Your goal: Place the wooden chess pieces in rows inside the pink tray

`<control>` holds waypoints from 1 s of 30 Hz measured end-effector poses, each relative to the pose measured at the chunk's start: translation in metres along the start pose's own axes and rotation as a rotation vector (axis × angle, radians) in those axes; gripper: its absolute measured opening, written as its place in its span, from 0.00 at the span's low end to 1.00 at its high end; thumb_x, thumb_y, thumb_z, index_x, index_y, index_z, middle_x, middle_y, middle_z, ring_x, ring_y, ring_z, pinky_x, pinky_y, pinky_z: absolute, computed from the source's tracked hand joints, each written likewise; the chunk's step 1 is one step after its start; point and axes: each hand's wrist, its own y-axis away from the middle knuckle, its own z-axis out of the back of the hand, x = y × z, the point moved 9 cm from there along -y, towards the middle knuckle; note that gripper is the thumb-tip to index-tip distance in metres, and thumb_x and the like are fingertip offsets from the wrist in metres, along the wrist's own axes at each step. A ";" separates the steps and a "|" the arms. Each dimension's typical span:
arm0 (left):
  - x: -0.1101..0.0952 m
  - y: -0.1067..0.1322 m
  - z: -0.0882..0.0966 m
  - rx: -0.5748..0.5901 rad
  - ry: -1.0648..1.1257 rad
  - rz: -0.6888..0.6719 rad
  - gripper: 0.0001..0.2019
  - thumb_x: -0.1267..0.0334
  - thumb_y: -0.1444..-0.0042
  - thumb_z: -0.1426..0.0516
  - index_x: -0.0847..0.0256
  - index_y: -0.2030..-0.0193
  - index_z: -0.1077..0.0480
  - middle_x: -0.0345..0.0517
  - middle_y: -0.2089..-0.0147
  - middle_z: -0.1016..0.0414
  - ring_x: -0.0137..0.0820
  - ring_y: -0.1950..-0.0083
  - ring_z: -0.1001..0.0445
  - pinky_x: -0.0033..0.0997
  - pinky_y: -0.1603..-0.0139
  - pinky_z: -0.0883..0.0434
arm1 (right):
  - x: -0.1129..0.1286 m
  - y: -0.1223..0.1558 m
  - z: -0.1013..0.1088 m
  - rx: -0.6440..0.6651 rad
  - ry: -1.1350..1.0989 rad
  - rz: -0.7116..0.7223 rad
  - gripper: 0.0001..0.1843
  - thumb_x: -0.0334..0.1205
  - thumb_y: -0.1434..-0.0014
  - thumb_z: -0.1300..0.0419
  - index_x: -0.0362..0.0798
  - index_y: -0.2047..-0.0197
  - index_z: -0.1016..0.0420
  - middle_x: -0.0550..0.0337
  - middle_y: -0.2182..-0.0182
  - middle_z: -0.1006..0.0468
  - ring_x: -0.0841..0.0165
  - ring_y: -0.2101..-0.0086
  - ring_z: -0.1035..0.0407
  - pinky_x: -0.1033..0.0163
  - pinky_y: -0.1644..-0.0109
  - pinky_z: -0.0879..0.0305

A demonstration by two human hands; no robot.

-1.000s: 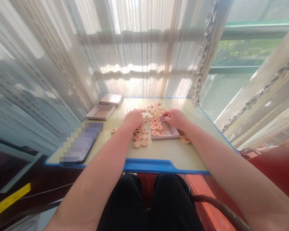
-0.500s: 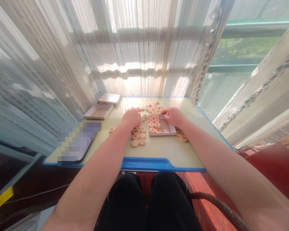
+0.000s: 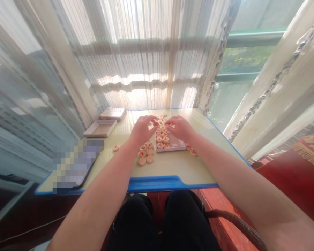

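Round wooden Chinese chess pieces [image 3: 146,152] lie on the table, most with red or dark characters, some blank side up. A shallow pale box [image 3: 170,150] has two columns of red-marked pieces [image 3: 162,135] along its left side. Over loose pieces at the box's far left corner, my left hand [image 3: 144,129] is open, with thumb and fingers curved apart. My right hand [image 3: 181,128] reaches over the box from the right, its fingers bent and parted near the far pieces. Both hands partly hide the pieces behind them.
An open shallow box [image 3: 100,128] and a closed box [image 3: 112,113] stand at the back left. A phone-like dark slab [image 3: 87,164], partly blurred out, lies at the left edge. The table [image 3: 167,167] has a blue rim. Sheer curtains [image 3: 136,59] hang behind it.
My left hand has opened its fingers and moved slightly right over the pieces. My right hand has shifted left from the box's far edge toward the pieces. The view has turned a little.
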 end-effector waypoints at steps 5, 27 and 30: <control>-0.013 0.001 -0.001 0.032 0.014 -0.036 0.13 0.63 0.48 0.40 0.56 0.54 0.28 0.43 0.59 0.23 0.37 0.51 0.30 0.41 0.46 0.33 | 0.003 0.001 0.005 -0.017 -0.009 -0.030 0.15 0.42 0.38 0.48 0.47 0.66 0.21 0.55 0.67 0.21 0.63 0.62 0.32 0.59 0.55 0.40; -0.013 0.000 -0.006 0.070 0.293 0.043 0.17 0.55 0.45 0.41 0.58 0.50 0.30 0.45 0.57 0.22 0.33 0.56 0.25 0.36 0.53 0.28 | 0.013 0.002 0.000 -0.051 -0.060 0.142 0.10 0.38 0.41 0.41 0.51 0.57 0.22 0.55 0.64 0.23 0.64 0.61 0.31 0.60 0.57 0.36; -0.012 0.000 -0.005 0.066 0.363 0.084 0.18 0.52 0.45 0.41 0.60 0.52 0.28 0.47 0.57 0.21 0.33 0.56 0.24 0.34 0.55 0.28 | 0.013 0.003 0.006 -0.084 -0.039 0.147 0.09 0.40 0.41 0.41 0.51 0.59 0.22 0.55 0.65 0.23 0.64 0.62 0.31 0.60 0.57 0.36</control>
